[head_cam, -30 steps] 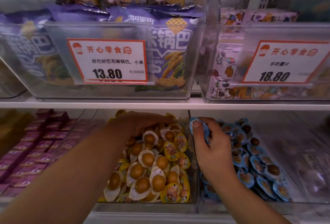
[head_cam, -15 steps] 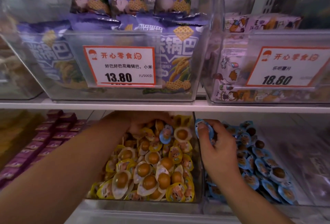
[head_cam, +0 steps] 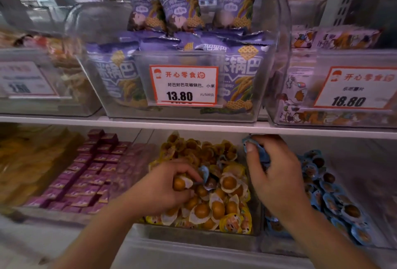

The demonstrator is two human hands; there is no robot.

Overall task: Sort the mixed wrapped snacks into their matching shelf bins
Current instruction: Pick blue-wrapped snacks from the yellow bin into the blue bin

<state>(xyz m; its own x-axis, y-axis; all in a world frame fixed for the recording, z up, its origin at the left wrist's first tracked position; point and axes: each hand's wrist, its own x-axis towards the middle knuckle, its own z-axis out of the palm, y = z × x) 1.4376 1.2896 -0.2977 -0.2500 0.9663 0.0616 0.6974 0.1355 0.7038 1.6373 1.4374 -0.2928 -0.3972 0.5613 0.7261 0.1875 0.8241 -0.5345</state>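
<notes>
Blue-wrapped snack pinched in the yellow bin; more blue packs held at the divider.

The blue-wrapped snack [head_cam: 203, 173] lay among the yellow-wrapped snacks [head_cam: 217, 208], at the fingertips of the left hand [head_cam: 165, 189], which was curled and pinching it together with a yellow pack. Its long axis could not be told. The right hand [head_cam: 277, 174] was closed on a bunch of blue packs [head_cam: 261, 155], thumb pressed on top, just left of the blue snack bin [head_cam: 335, 200].
</notes>
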